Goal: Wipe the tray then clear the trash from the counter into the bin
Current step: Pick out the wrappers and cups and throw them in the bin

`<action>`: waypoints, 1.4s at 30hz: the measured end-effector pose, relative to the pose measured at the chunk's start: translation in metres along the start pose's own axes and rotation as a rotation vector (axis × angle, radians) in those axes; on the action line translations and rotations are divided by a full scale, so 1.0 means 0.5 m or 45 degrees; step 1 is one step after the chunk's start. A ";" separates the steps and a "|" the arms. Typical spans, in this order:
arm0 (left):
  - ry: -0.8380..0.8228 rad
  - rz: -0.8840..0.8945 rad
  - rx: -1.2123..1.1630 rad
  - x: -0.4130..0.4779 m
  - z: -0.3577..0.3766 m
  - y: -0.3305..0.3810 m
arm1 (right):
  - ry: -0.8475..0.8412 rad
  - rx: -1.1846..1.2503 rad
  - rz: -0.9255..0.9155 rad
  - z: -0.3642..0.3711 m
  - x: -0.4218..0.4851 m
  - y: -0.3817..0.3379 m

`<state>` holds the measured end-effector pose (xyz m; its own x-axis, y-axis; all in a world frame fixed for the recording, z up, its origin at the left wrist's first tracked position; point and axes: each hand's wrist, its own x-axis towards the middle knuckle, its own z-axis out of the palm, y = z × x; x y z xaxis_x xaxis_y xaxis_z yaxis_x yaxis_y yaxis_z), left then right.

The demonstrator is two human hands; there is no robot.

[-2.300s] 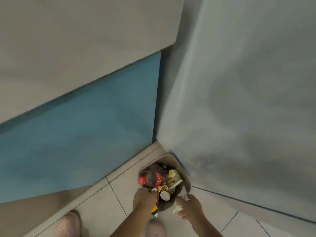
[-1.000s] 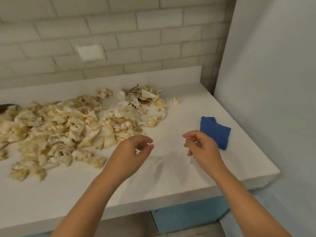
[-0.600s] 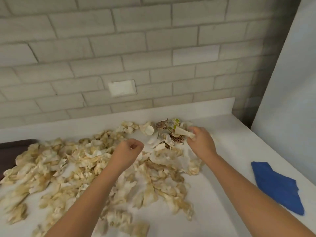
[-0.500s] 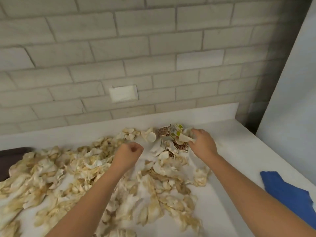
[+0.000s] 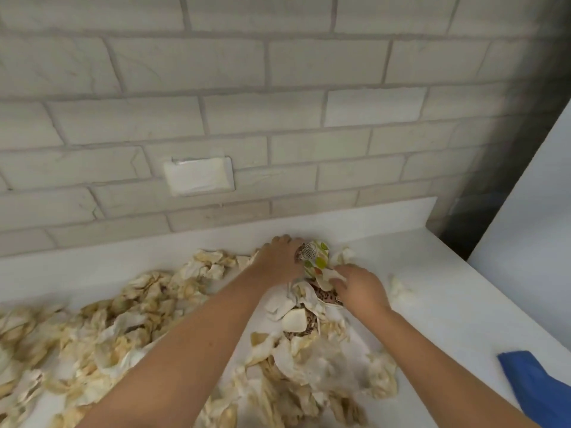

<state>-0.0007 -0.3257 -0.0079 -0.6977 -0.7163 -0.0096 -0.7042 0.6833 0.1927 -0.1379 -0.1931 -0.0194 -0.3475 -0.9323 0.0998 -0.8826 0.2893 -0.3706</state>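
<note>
Crumpled paper trash [image 5: 129, 329], pale and stained yellow-brown, lies heaped over the left and middle of the white desk [image 5: 448, 304], spreading from the left edge to between the two forearms. Above it, a blank white wall plate [image 5: 199, 174] sits on the grey brick wall [image 5: 309, 118]. The left hand [image 5: 279, 257] reaches over the far end of the heap, its back toward the camera. Its fingers bend down behind the pile, next to a printed wrapper [image 5: 315, 258] with green and orange spots; whether they grip anything cannot be told. Just right of that wrapper, the right hand [image 5: 361, 290] presses into the same clump, its fingers [image 5: 338, 281] curled onto pale scraps, with a brown spotted wrapper [image 5: 327, 299] under them. A small loose tissue scrap [image 5: 400, 290] lies apart on bare desk, to the right of that hand. A blue cloth [image 5: 537, 390] lies near the desk's right front edge, cut off by the frame.
</note>
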 end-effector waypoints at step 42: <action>-0.458 0.071 -0.695 -0.697 0.612 0.957 | 0.414 1.118 1.347 0.068 -1.112 0.673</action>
<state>-0.1349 0.2942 -0.2127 -0.7986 -0.5251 -0.2943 -0.5635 0.4803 0.6721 -0.2311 0.4151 -0.2312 -0.8746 -0.2370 -0.4229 0.2773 0.4710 -0.8374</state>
